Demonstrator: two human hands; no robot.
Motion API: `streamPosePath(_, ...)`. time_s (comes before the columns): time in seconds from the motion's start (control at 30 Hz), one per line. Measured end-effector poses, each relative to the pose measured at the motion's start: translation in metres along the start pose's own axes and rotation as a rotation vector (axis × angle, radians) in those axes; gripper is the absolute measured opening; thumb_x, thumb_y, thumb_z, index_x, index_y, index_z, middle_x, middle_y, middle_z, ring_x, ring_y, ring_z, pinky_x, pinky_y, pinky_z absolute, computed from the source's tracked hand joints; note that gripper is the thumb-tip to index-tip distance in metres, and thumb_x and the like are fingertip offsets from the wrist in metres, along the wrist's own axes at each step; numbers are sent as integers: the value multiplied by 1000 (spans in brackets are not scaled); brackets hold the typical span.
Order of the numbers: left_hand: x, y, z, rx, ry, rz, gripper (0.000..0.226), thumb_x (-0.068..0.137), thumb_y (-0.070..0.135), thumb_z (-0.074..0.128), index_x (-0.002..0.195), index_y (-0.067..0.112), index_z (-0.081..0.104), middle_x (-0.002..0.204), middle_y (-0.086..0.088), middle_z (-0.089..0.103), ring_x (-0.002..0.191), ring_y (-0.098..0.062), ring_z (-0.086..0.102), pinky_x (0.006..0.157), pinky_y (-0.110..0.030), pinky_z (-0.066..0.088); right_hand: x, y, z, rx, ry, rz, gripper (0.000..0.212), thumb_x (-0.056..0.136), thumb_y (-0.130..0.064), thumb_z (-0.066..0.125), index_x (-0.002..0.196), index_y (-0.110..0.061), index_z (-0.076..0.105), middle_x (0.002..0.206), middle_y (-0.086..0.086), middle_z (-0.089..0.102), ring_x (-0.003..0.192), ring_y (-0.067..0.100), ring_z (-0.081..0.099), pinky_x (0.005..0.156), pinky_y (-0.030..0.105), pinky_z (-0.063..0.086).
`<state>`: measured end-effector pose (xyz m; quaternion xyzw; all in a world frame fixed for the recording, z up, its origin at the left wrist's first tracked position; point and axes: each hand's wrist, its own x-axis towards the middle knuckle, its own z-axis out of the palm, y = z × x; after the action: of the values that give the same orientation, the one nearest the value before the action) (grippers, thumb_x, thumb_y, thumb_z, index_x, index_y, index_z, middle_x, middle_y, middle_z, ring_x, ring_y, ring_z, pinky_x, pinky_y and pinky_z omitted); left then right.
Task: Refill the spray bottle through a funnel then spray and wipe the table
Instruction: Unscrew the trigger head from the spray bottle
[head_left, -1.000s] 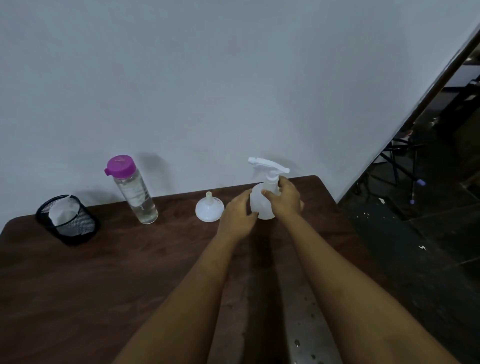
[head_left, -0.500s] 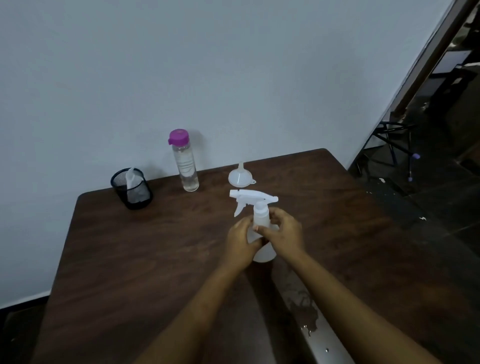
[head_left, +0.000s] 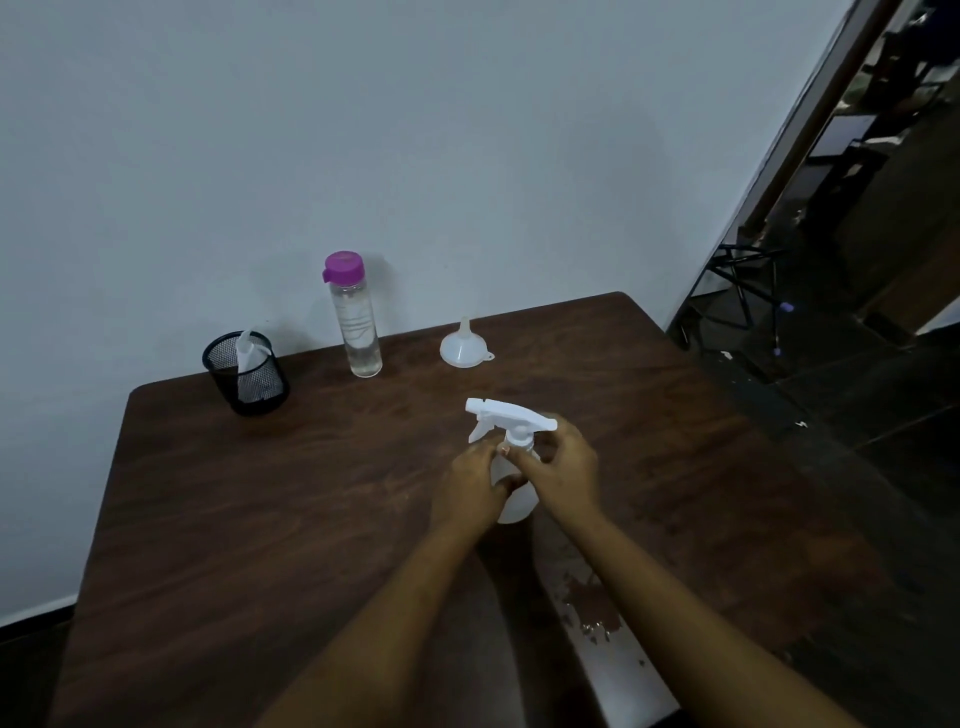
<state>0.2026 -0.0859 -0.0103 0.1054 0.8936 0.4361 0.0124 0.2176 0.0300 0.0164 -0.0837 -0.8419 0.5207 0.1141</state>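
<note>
While both of my hands hold the white spray bottle (head_left: 515, 510), it stands upright near the middle of the brown desk (head_left: 270, 519), a little toward the right edge. My left hand (head_left: 470, 488) wraps round the bottle's body from the left and grips it. My right hand (head_left: 563, 470) curls round the neck, fingertips pinching just under the trigger head (head_left: 511, 418), whose nozzle points left.

The step, as I judge it, is unscrewing that head so the bottle can be filled. To do it well I should press the base down on the desk with the left hand so the body cannot turn. The right hand should twist only at the neck, then lift the head straight up.

A white funnel (head_left: 464, 349) sits mouth down, spout up, near the far edge. Left of it stands a clear water bottle (head_left: 356, 322), its purple cap (head_left: 343, 267) on. A black mesh cup (head_left: 249, 384) at the far left corner holds a white item (head_left: 244, 349) I cannot identify.
</note>
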Motion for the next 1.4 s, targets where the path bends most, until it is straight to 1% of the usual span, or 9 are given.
streamPosePath(0.17,7,-6,2,68,-31,-31,48,82,30,68,128,23,55,129,4,60,118,-15,56,93,-28,45,7,3,2,-14,39,4,39,74,-23,79,109,-13,64,103,-6,60,93,9,59,67,3,42)
streamPosePath(0.47,11,-16,3,107,-82,-86,58,86,40,62,139,22,44,133,-4,57,120,-22,55,96,-37,50,28,5,-16,-22,-268,-31,38,81,-20,73,116,-12,64,108,1,67,98,15,63,86,39,55)
streamPosePath(0.63,8,-23,7,-26,-103,-140,62,87,39,61,142,20,39,140,-4,51,124,-21,51,96,-29,45,22,4,-17,133,-292,-19,54,84,-9,69,131,-21,43,105,-7,64,91,5,62,79,18,52)
streamPosePath(0.73,8,-25,8,-157,-89,-183,59,85,37,65,137,17,46,130,-5,58,117,-20,55,85,-24,44,22,3,-18,211,-315,5,62,85,-8,66,131,-27,29,99,-5,68,90,21,65,87,29,52)
streamPosePath(0.93,7,-23,9,-255,-78,-208,58,83,34,68,134,16,48,131,-4,57,120,-23,54,94,-32,47,26,-1,-28,217,-431,81,74,90,-10,61,143,-33,15,119,-9,59,106,-3,59,97,19,42)
streamPosePath(1.07,9,-25,8,-194,-112,-190,66,85,34,66,143,18,38,140,-7,50,127,-23,48,93,-25,40,14,3,-15,76,-217,63,84,74,-21,79,142,-31,30,112,-23,55,115,7,53,99,29,45)
streamPosePath(1.2,8,-25,9,-242,-85,-193,59,82,31,69,136,20,47,131,-3,57,119,-17,53,84,-22,40,6,4,8,-176,95,55,43,63,-44,80,94,-31,55,89,-18,55,96,13,56,88,48,49)
streamPosePath(1.3,9,-25,8,-284,-86,-218,58,83,27,68,136,17,47,131,-4,56,114,-11,50,84,-21,39,4,-2,15,-136,155,52,33,66,-40,81,83,-30,55,84,-17,56,93,13,57,88,49,48)
streamPosePath(1.4,11,-27,11,-271,-117,-234,63,84,30,67,139,14,43,136,-7,52,125,-21,49,89,-23,40,2,-1,13,-125,135,38,28,73,-32,78,95,-24,62,95,-12,60,101,14,55,90,39,46)
